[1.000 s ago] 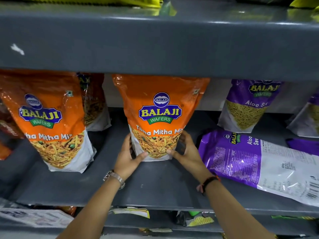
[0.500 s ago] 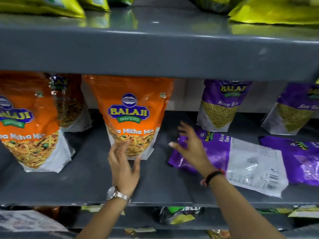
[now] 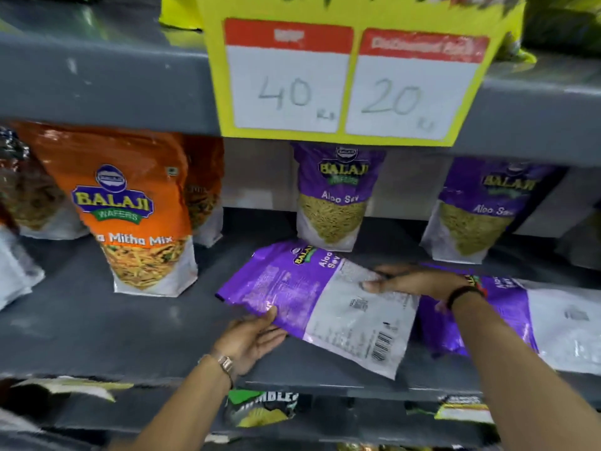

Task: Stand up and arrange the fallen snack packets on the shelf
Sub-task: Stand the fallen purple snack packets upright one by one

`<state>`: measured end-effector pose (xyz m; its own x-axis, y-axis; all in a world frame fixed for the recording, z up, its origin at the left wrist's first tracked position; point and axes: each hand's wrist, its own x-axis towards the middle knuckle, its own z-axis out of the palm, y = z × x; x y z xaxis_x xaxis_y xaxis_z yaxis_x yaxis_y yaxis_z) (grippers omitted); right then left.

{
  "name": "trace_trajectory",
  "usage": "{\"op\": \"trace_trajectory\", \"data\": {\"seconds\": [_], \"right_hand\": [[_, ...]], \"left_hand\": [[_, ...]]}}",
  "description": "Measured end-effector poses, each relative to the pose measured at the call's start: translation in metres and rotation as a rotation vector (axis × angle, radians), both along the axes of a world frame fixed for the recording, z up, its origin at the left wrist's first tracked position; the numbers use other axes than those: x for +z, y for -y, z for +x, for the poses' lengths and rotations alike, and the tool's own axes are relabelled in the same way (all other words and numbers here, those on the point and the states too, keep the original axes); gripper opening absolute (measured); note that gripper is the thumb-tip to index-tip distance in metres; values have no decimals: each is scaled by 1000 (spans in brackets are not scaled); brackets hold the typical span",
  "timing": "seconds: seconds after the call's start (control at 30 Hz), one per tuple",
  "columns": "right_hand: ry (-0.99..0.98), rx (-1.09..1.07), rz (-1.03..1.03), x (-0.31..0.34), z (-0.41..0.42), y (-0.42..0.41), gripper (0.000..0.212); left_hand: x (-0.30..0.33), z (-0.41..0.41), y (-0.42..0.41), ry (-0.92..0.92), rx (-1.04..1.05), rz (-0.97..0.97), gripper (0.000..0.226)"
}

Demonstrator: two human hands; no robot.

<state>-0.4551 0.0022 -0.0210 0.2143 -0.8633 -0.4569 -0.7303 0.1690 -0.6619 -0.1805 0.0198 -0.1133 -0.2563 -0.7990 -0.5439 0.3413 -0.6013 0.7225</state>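
Note:
A purple Aloo Sev packet (image 3: 292,288) lies flat on the grey shelf (image 3: 97,323), back side up. My left hand (image 3: 250,336) pinches its near left edge, thumb on top and fingers beneath. My right hand (image 3: 413,281) rests across its white far part, with the thumb pressed on the packet. A second fallen purple packet (image 3: 553,317) lies flat to the right, partly under my right forearm. An orange Mitha Mix packet (image 3: 140,216) stands upright to the left. Two purple packets (image 3: 331,196) (image 3: 481,209) stand upright at the back.
A yellow price sign (image 3: 344,76) reading 40 and 20 hangs from the upper shelf edge (image 3: 97,86), low over the standing packets. More orange packets (image 3: 32,196) stand at the far left. Green and dark packets (image 3: 260,408) lie on the shelf below.
Both hands let go of the upright orange packet and moved right to the fallen purple packet, now holding its edges. The view swung right, bringing the price sign into sight.

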Motion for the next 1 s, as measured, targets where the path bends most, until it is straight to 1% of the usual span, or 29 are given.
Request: {"op": "trace_trajectory", "data": {"seconds": [0.03, 0.07, 0.1, 0.13, 0.17, 0.23, 0.27, 0.33, 0.4, 0.47, 0.53, 0.6, 0.63, 0.7, 0.73, 0.77, 0.83, 0.9, 0.97, 1.0], "right_hand": [[0, -13, -2, -4, -3, 0, 82], [23, -18, -16, -6, -6, -1, 86], [44, -9, -40, -7, -9, -3, 85], [70, -6, -68, -4, -9, -7, 81], [130, -14, -94, -1, -6, -11, 72], [299, -48, -139, -4, -4, -17, 44], [396, -64, -158, -5, -1, -19, 42], [502, -86, -240, -13, 9, -15, 54], [525, -161, -332, -25, 25, -7, 58], [510, -240, -423, -41, 37, 2, 60], [520, -297, -448, -53, 46, 6, 64], [521, -319, -419, -60, 48, 10, 70], [523, -313, -400, -61, 48, 13, 75], [526, -276, -368, -64, 45, 15, 81], [531, -254, -354, -66, 44, 15, 79], [539, -234, -342, -67, 45, 13, 74], [562, -213, -340, -72, 48, 6, 64], [580, -241, -389, -76, 50, -7, 54], [601, -319, -497, -76, 52, -26, 39], [585, -377, -572, -78, 51, -33, 42]], "left_hand": [[0, -5, 0, 15, 46, -22, 12], [2, -8, 1, 37, 71, -50, 18], [7, -8, 3, 59, 81, -89, 20], [14, -8, 4, 83, 93, -127, 20], [23, -5, 6, 97, 85, -194, 23], [46, 1, 14, 157, 65, -371, 33], [62, 3, 19, 194, 65, -474, 37], [91, 5, 34, 259, 73, -653, 35], [114, 5, 49, 311, 83, -777, 26], [120, 2, 61, 335, 100, -845, 23], [110, 2, 67, 359, 151, -874, 24], [89, 5, 66, 395, 172, -895, 18], [76, 7, 63, 412, 113, -888, 18], [50, 9, 60, 428, -122, -826, 43], [38, 7, 59, 450, -240, -780, 55], [29, 2, 57, 470, -304, -751, 67], [16, -5, 58, 530, -280, -730, 82], [15, -8, 62, 571, -252, -723, 83], [14, -7, 66, 585, -251, -730, 87], [13, -5, 68, 585, -205, -728, 90]]}}
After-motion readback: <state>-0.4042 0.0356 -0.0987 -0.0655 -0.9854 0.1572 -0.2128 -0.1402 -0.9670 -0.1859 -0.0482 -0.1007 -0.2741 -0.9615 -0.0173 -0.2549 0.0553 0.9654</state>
